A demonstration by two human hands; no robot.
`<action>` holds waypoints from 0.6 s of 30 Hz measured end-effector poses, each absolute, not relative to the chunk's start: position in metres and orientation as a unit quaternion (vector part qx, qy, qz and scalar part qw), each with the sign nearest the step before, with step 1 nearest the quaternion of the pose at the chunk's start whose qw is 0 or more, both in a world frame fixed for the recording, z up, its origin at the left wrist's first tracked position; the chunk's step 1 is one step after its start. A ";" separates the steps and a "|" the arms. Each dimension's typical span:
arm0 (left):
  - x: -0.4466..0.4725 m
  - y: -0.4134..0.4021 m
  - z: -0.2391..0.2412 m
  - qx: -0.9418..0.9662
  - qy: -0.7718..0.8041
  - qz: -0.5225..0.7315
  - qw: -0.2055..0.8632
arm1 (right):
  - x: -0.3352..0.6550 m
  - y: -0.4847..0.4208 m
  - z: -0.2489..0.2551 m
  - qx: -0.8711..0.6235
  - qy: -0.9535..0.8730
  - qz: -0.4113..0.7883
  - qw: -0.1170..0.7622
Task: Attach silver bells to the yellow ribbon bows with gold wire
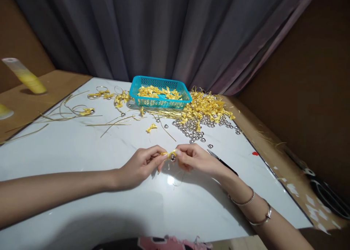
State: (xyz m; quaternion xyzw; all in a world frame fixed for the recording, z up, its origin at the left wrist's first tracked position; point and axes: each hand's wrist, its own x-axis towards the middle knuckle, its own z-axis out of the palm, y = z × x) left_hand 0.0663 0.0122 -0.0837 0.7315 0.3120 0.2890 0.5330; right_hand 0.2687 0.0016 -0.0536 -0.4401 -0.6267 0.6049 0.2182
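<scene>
Between my two hands, above the white tabletop (pixel 82 202), is a small yellow ribbon bow (pixel 174 152) with a shiny silver bead (pixel 172 157) at its middle. My left hand (pixel 144 162) pinches the bow's left end between thumb and fingers. The other end is gripped by my right hand (pixel 194 157), its thumb close to the bead. A thin gold wire loop (pixel 179 180) hangs below the right fingers. Farther back, a loose yellow bow (pixel 151 128) lies on the table.
A turquoise basket (pixel 161 103) holding yellow bows stands at the back. Right of it are a pile of bows (pixel 205 106) and scattered silver beads (pixel 193 131). Gold wires (pixel 112 125) lie left. A black-handled pointed tool (pixel 224 163) lies by my right wrist; black-handled scissors (pixel 325 191) lie far right.
</scene>
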 end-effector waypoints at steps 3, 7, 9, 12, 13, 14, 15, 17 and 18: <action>0.066 0.012 -0.084 0.729 0.307 0.288 0.541 | 0.264 0.000 -0.054 -0.448 -0.616 0.611 0.214; 0.066 0.012 -0.085 0.721 0.306 0.291 0.549 | 0.264 0.001 -0.056 -0.408 -0.618 0.639 0.208; 0.066 0.012 -0.085 0.720 0.306 0.288 0.553 | 0.265 0.001 -0.058 -0.392 -0.625 0.642 0.209; 0.065 0.011 -0.085 0.719 0.298 0.285 0.560 | 0.268 0.002 -0.059 -0.396 -0.650 0.613 0.214; 0.065 0.011 -0.085 0.719 0.295 0.284 0.562 | 0.270 0.003 -0.059 -0.398 -0.665 0.596 0.210; 0.065 0.012 -0.085 0.718 0.294 0.283 0.564 | 0.272 0.004 -0.058 -0.399 -0.682 0.578 0.203; 0.065 0.012 -0.085 0.715 0.293 0.282 0.568 | 0.274 0.004 -0.058 -0.399 -0.701 0.557 0.196; 0.065 0.012 -0.086 0.706 0.291 0.281 0.582 | 0.279 0.007 -0.057 -0.394 -0.736 0.518 0.188; 0.065 0.013 -0.085 0.699 0.288 0.281 0.591 | 0.280 0.008 -0.057 -0.393 -0.748 0.501 0.189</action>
